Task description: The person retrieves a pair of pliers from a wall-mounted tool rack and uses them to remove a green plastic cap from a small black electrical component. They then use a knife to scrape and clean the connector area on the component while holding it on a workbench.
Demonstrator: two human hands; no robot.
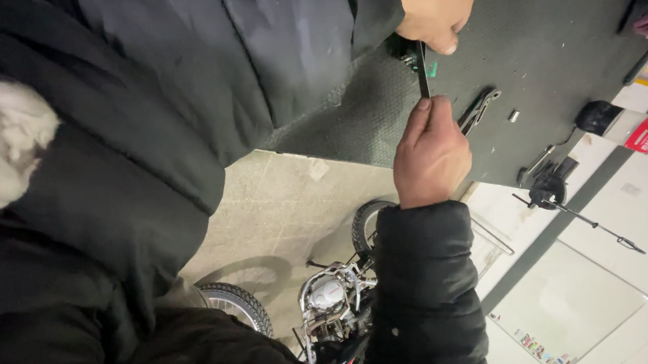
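While we lean over the tabletop (pixel 555 38), a motorcycle (pixel 329 307) stands on the floor below its edge. Our left hand (pixel 433 12) presses down on a small dark part with a green spot (pixel 410 59), fingers curled tight over the upper end of a thin dark strip (pixel 424 74). Our right hand (pixel 432 152) pinches the strip's lower end, fingers narrow, thumb along it. The strip spans the gap between both hands, just above the tabletop. We judge that a steady left hand and a straight, even pull matter most here, so the strip does not twist. Pliers (pixel 477 109), a small metal sleeve (pixel 514 115) and a bottle (pixel 641 133) lie beyond.
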